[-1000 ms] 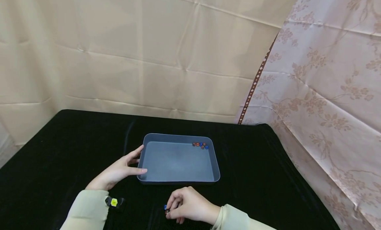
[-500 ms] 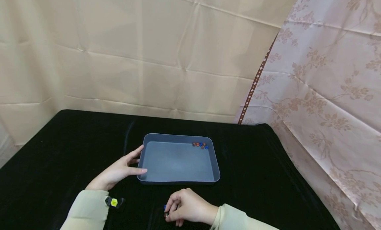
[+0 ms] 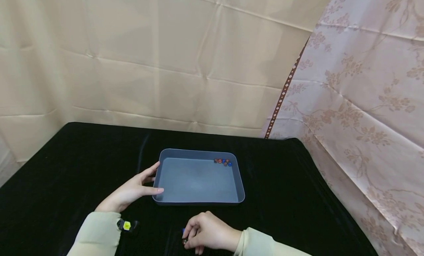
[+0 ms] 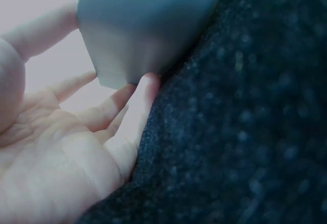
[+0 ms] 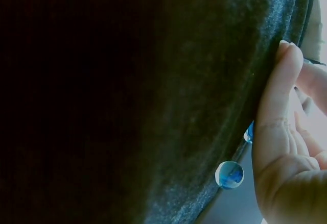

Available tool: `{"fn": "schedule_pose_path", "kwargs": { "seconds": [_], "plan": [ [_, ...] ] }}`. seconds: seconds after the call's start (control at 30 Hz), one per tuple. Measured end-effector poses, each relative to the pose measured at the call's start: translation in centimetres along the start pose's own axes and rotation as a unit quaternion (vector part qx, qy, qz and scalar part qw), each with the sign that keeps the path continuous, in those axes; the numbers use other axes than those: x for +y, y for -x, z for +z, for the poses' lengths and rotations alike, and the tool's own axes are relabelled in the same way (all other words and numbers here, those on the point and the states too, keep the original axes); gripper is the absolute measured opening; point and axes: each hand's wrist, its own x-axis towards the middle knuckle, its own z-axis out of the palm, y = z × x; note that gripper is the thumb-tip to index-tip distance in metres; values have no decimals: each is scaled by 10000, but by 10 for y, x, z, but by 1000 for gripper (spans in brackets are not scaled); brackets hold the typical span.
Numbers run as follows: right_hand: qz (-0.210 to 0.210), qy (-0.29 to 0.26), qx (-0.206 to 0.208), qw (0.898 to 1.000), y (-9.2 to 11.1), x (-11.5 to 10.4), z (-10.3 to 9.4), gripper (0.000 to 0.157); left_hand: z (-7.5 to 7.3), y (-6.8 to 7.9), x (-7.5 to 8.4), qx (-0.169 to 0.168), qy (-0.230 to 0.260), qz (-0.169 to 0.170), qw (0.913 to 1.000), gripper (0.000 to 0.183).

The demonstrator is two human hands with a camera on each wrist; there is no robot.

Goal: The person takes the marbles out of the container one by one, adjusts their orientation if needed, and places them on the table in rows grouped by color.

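My left hand holds the left end of a grey-blue rectangular tray, its thumb over the rim and its fingers along the outer wall. The left wrist view shows the fingertips against that wall. In front of the tray, my right hand pinches a dark reddish marble at its fingertips, mostly hidden. A blue marble shows just beside those fingers. In the right wrist view a clear marble with blue inside lies on the cloth, and another is partly behind the thumb.
Several brown and blue marbles sit together in the tray's back right corner. Black cloth covers the table. A beige curtain hangs behind, and a floral one stands at the right.
My right hand has shifted slightly down and left, and the reddish marble at its fingertips has moved a little nearer. The left hand and the tray have stayed put.
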Motion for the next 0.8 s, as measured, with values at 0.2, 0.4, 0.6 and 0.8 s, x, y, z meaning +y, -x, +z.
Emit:
{"fn": "schedule_pose_path", "kwargs": {
  "seconds": [0.2, 0.4, 0.6, 0.8],
  "plan": [
    [145, 16, 67, 9999, 0, -1, 1, 8, 1, 1, 0, 11, 12, 16, 10000, 90],
    [242, 44, 88, 9997, -1, -1, 2, 8, 0, 1, 0, 5, 10, 38, 10000, 90],
    [243, 13, 70, 9997, -1, -1, 2, 9, 0, 0, -1, 14, -25, 23, 10000, 91],
    [210, -74, 10, 9998, 1, -3, 0, 13, -1, 0, 0, -13, -10, 60, 10000, 91]
  ]
}}
